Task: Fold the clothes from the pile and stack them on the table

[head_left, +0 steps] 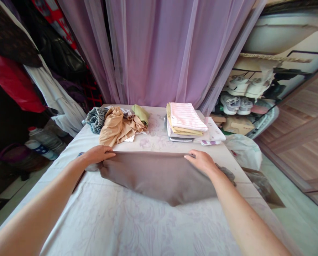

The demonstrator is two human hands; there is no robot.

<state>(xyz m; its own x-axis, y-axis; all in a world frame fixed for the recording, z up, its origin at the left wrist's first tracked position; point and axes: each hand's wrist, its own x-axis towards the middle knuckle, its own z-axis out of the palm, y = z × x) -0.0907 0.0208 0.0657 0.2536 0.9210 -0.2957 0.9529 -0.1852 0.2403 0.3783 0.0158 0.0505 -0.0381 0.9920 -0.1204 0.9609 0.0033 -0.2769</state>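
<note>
A brown-grey cloth garment (159,174) is stretched sideways above the table, its top edge pulled nearly straight. My left hand (98,155) pinches that edge at the left. At the right end, my right hand (200,160) pinches the same edge between thumb and fingers. The garment's lower part hangs down in a loose curve toward the cloth-covered table (137,227). Parts of the garment bunch up beyond both hands. Its exact kind cannot be told.
Behind my left hand lies a heap of crumpled clothes (121,124). A stack of folded clothes (187,119) stands at the back right. Purple curtains (153,53) hang behind the table. Shoes (239,99) sit on a rack at the right; bottles (45,140) stand on the left.
</note>
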